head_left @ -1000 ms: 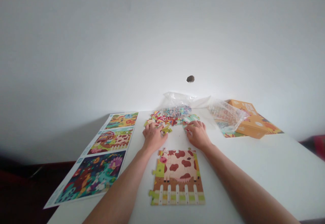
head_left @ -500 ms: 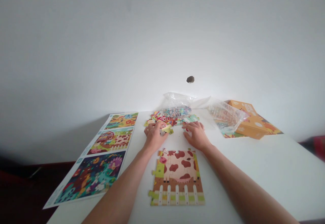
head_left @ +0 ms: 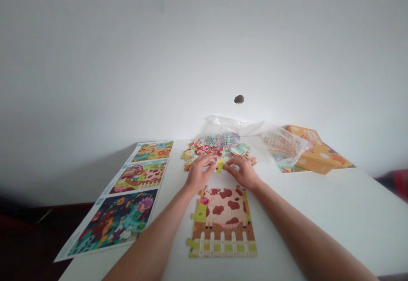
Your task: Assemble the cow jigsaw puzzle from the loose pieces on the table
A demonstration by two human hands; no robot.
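Observation:
A yellow-green jigsaw piece (head_left: 220, 165) sits between my hands, pinched in the fingertips of my left hand (head_left: 199, 172). My right hand (head_left: 244, 171) is curved beside it, fingers just right of the piece, with no separate hold visible. Just beyond both hands lies a loose spread of colourful jigsaw pieces (head_left: 216, 150). Nearer me, below the hands, is an assembled cow-pattern jigsaw section (head_left: 223, 221) with a white fence along its bottom, its top edge close to my wrists.
Three printed farm picture panels on a long sheet (head_left: 127, 196) lie along the white table's (head_left: 334, 204) left side. Behind the pieces are a clear plastic bag (head_left: 223, 124), a second bag (head_left: 283, 146) and an orange box (head_left: 318, 153).
The yellow-green piece has moved right, to the middle between my hands. Both hands have come closer together and shifted slightly nearer the loose pieces' front edge.

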